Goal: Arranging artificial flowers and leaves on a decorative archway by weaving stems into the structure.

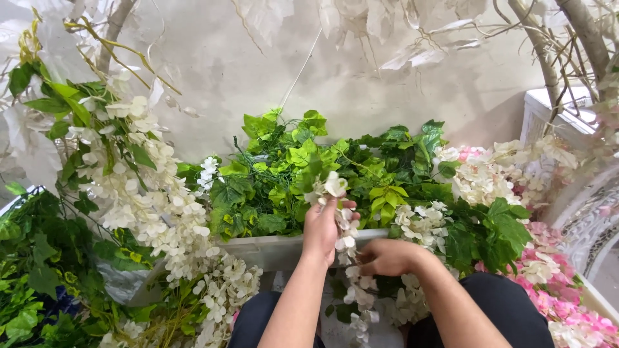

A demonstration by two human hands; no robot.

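Observation:
My left hand (pixel 324 227) is raised in front of a long grey planter box (pixel 284 250), fingers closed around the upper part of a strand of white artificial flowers (pixel 336 188). My right hand (pixel 387 256) sits lower and to the right, pinching the same strand where it hangs down over the box's front edge. The strand trails on down between my knees (pixel 358 308). Behind my hands the box is packed with green artificial leaves (pixel 303 167).
Hanging clusters of white blossoms (pixel 151 206) and green foliage (pixel 39 258) fill the left. Pink and white flowers (pixel 548 283) lie at the right beside a white carved piece (pixel 590 219). Bare branches (pixel 548 58) and a pale wall rise behind.

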